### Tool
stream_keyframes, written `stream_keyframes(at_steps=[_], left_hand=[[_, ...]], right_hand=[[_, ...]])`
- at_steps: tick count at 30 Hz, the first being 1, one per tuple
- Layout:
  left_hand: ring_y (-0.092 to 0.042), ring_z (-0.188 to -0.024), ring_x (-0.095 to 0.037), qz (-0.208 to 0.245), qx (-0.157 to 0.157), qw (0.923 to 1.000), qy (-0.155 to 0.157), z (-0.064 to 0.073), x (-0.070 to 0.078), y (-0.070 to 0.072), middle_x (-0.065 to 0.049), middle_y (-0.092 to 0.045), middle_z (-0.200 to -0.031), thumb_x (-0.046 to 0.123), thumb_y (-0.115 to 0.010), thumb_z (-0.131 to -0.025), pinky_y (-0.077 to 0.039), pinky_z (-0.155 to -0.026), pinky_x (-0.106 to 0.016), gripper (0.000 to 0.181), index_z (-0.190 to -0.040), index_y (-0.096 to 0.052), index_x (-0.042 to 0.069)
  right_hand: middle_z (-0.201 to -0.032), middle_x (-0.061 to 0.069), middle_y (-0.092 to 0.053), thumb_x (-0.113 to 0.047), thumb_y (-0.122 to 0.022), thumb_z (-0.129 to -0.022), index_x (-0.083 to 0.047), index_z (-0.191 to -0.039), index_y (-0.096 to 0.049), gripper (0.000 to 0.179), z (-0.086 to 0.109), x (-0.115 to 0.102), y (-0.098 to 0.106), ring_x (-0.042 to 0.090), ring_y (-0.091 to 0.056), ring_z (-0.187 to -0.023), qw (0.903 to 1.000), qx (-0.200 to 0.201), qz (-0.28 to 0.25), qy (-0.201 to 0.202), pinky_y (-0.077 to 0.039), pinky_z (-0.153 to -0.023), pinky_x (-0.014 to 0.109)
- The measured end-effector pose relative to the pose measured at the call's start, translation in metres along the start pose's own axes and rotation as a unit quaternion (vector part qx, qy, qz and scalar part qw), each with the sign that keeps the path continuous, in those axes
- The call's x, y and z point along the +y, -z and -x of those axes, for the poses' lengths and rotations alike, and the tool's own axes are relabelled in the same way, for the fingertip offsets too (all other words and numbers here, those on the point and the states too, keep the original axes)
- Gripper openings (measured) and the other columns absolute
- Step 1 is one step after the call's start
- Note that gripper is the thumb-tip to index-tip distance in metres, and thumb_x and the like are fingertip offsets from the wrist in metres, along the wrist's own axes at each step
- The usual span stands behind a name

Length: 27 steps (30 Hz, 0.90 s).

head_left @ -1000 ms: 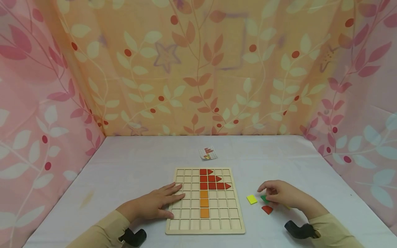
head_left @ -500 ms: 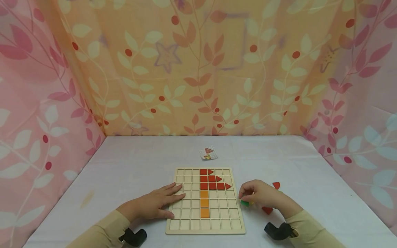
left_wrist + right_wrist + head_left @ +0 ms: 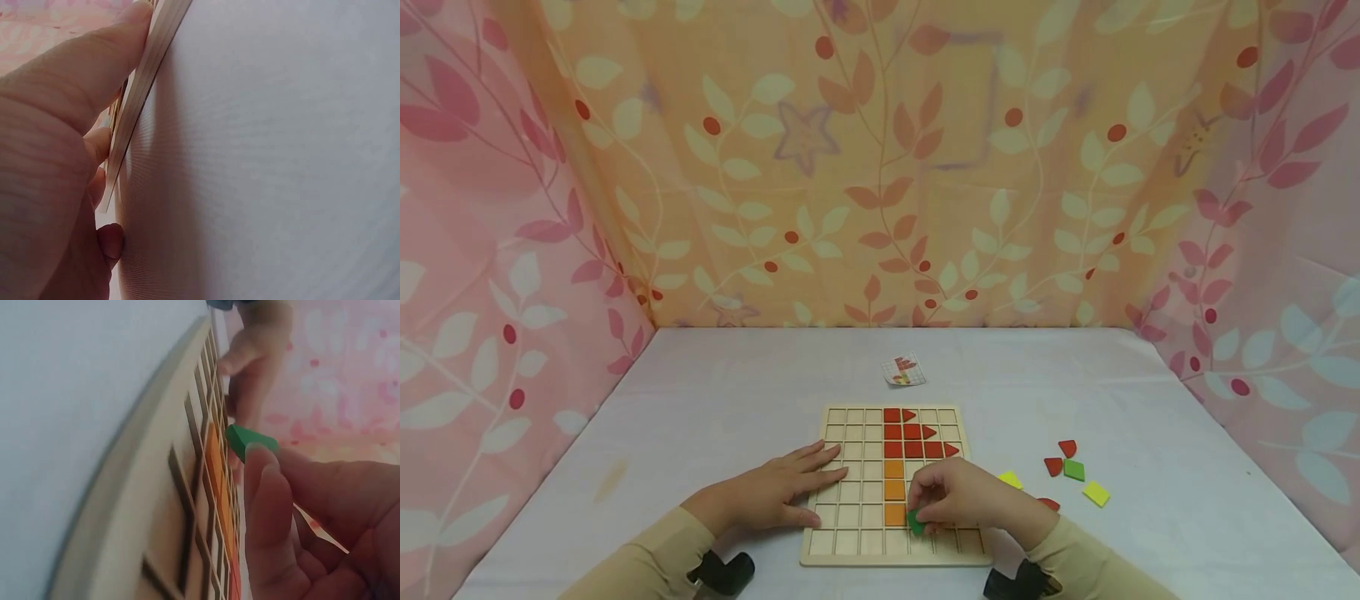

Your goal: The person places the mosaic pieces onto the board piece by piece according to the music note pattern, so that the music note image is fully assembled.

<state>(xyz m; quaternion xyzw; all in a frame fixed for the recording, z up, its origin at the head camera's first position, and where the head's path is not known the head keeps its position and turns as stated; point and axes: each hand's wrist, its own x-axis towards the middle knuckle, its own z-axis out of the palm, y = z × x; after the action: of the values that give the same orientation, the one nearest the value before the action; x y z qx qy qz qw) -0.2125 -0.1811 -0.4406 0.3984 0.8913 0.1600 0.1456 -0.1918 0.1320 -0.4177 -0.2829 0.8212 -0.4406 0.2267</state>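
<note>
A wooden grid board (image 3: 842, 543) lies on the white table, holding red squares and pointed red pieces in its top rows. Below them, a column of orange squares (image 3: 894, 492) fills part of the middle. My right hand (image 3: 962, 497) pinches a green tile (image 3: 253, 439) between thumb and finger, over the cell just right of the lowest orange square. In the right wrist view the tile is tilted, close to the grid. My left hand (image 3: 767, 490) rests with spread fingers on the board's left edge; in the left wrist view its thumb (image 3: 94, 69) lies along that edge.
Right of the board lie loose pieces: red ones (image 3: 1067, 448), a green tile (image 3: 1073, 470) and yellow tiles (image 3: 1096, 493). Behind the board is a small pattern card (image 3: 903, 370). Patterned curtains (image 3: 880, 208) enclose the table at the back and sides.
My right hand picked up the green tile from the loose pieces and carried it left, over the board. My left hand stayed in place.
</note>
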Motion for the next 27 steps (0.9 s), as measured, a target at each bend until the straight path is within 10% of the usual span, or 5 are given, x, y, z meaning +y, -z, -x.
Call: stream_keyframes(at_steps=[27], left_hand=[[-0.007, -0.14, -0.027, 0.001, 0.001, 1.0, -0.001, 0.001, 0.003, 0.002, 0.002, -0.013, -0.153, 0.06, -0.049, -0.083, -0.023, -0.101, -0.059, 0.07, -0.144, -0.026, 0.034]], right_hand=[[-0.068, -0.012, -0.054, -0.01, -0.074, -0.075, -0.022, -0.08, -0.064, 0.016, -0.01, -0.01, -0.023, 0.002, -0.049, -0.065, 0.9941, -0.012, 0.107, 0.009, -0.045, -0.059, 0.019]])
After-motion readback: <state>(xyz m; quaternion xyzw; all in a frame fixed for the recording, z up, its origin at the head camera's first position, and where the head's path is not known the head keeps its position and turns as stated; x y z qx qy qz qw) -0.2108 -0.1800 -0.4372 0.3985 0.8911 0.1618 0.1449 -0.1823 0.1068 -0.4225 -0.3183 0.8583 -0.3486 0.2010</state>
